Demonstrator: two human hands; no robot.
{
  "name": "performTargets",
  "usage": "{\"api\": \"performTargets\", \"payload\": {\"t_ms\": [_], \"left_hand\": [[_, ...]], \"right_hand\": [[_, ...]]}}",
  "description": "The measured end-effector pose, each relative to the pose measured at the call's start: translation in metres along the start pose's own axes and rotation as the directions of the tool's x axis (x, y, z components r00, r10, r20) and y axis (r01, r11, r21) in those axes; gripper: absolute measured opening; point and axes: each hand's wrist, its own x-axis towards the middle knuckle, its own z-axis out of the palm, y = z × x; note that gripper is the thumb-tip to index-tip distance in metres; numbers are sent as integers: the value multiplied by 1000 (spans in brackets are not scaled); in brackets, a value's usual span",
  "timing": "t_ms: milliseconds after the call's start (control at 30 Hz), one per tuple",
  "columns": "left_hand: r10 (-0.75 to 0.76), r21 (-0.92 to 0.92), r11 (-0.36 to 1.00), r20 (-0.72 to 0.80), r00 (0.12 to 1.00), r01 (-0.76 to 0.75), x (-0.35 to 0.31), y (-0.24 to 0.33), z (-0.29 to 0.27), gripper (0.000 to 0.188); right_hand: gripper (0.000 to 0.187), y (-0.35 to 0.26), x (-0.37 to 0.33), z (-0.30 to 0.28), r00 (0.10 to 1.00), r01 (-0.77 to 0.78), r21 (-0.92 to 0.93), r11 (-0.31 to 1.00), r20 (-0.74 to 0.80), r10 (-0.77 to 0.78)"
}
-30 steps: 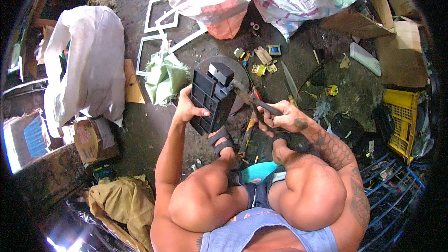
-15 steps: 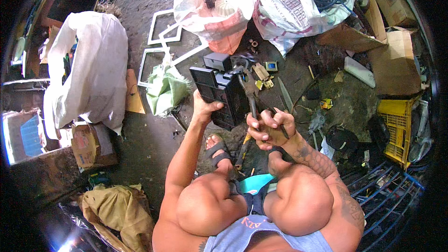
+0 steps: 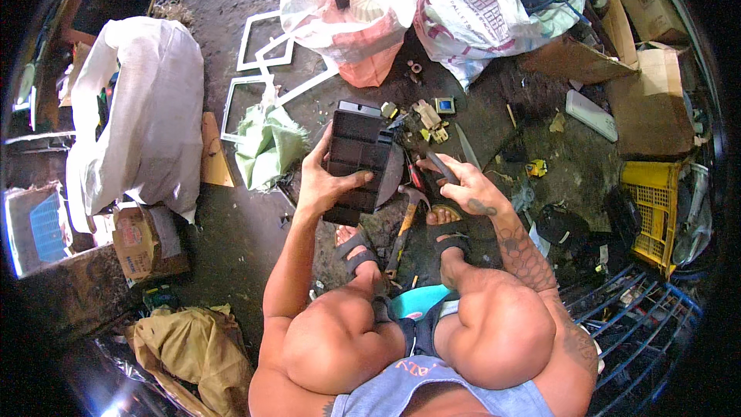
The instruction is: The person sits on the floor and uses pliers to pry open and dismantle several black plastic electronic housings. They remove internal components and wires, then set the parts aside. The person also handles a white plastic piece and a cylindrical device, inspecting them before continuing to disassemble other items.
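My left hand (image 3: 323, 185) grips a black plastic casing (image 3: 359, 143) with several shallow compartments, its thumb lying across the lower part. A greyish piece (image 3: 360, 109) shows at the casing's far end. In my right hand (image 3: 469, 188), to the right of the casing and apart from it, is a dark-handled pair of pliers (image 3: 442, 167); their jaws are hard to make out now. Below, between my feet, lies a claw hammer (image 3: 407, 220) with a yellow and black handle. A red-handled tool (image 3: 415, 177) rests behind it, near a rounded grey block (image 3: 392, 177) partly hidden by the casing.
Small yellowish parts (image 3: 429, 120) and a blade-like piece (image 3: 468, 147) lie beyond my hands. Large sacks (image 3: 363, 58) stand at the back, a white sack (image 3: 158, 116) at left. White frames (image 3: 248, 96) and a green sack (image 3: 266, 147) are left; a yellow crate (image 3: 648, 208) is right.
The casing has turned so its compartments face up, and it sits slightly further left. My right hand has drawn the pliers away from its edge and lowered them, uncovering the hammer.
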Motion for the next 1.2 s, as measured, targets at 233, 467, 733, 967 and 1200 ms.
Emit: {"api": "performTargets", "payload": {"t_ms": [233,467,733,967,1200], "left_hand": [[-87,50,995,-29,996,89,-5,-5,-5,102],[88,482,872,9,996,-81,-6,-9,-7,102],[-55,261,965,85,995,31,-7,-26,-30,97],[-170,-464,885,-228,959,47,-15,-48,46,63],[-52,-585,782,283,958,215,3,-71,12,73]], "right_hand": [[65,11,-1,2,861,-504,513,695,358,361],[54,38,2,30,989,134,-464,876,6,-149],[8,-3,-11,32,943,-303,-25,953,134,304],[18,-15,0,50,938,-275,956,-105,242,-250],[30,-6,-12,31,895,-334,899,284,396,-203]]}}
